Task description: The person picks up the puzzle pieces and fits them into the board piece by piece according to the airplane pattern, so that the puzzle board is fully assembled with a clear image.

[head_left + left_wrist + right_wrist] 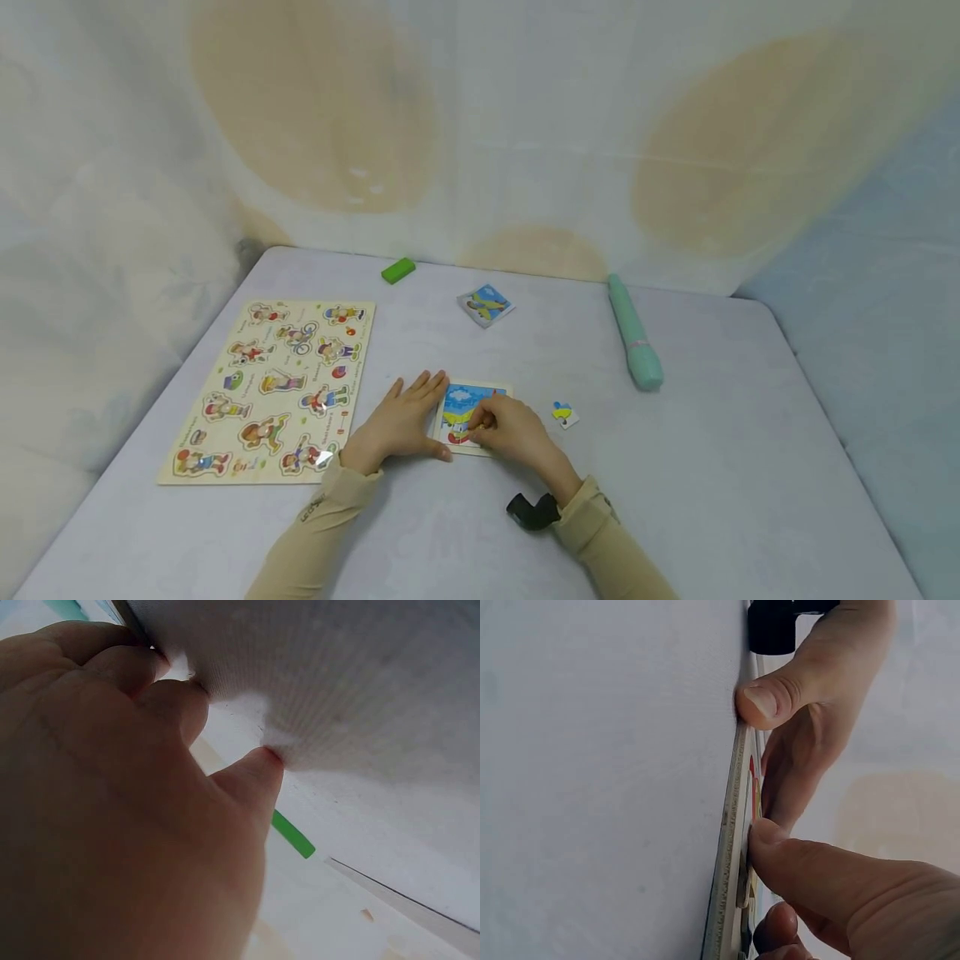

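Note:
A small jigsaw puzzle board (459, 398) with a blue and yellow picture lies on the table in the head view. My left hand (405, 422) spreads its fingers along the board's left side, with the thumb by its near left corner. Over the board's right half, my right hand (513, 429) curls its fingers and pinches a puzzle piece, which the fingers mostly hide. In the right wrist view, the right thumb (802, 866) is against the pieces just above the board's edge (727, 847). A loose puzzle piece (565, 415) lies to the right of that hand.
A large wooden peg puzzle (255, 400) with sports figures lies on the left. Farther back are a green block (398, 270) and a picture card (486, 305). A mint-green wand-shaped object (634, 333) lies on the right. A black wrist camera (532, 512) sits by the right wrist.

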The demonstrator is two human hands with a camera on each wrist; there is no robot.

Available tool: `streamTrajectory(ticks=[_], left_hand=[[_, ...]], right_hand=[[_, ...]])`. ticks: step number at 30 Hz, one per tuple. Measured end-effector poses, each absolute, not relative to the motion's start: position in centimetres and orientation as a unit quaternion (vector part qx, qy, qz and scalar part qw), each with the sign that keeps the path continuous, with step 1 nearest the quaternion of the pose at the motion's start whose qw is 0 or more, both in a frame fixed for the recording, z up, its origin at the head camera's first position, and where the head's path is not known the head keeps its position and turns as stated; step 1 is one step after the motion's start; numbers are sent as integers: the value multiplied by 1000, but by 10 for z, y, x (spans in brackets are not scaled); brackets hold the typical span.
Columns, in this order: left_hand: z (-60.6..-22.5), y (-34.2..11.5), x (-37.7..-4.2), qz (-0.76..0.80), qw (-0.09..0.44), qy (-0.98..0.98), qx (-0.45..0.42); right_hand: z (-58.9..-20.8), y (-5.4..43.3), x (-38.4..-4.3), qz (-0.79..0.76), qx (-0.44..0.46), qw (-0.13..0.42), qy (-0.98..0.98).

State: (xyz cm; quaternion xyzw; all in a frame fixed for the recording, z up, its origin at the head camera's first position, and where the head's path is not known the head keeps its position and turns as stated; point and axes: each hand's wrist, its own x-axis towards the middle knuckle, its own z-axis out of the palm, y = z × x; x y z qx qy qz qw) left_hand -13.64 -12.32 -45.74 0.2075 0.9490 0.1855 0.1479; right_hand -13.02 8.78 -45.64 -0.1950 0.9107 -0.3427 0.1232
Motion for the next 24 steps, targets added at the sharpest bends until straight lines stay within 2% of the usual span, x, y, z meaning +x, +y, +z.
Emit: streamTrajectory(ticks=[7,11,17,24], left_hand=[[-454,-124,-137,185,149,949,207],[-455,-124,-137,184,146,949,208],[-457,-123,-136,183,152,949,209],[-457,-123,-137,181,151,949,208]], right_hand=[[-458,84,-131,-341,-168,124,917],[-459,90,-133,-371,-177,141,900],[-456,112,-142,-437,-162,179,866],[-447,149,-154,-443,-109,161,875]])
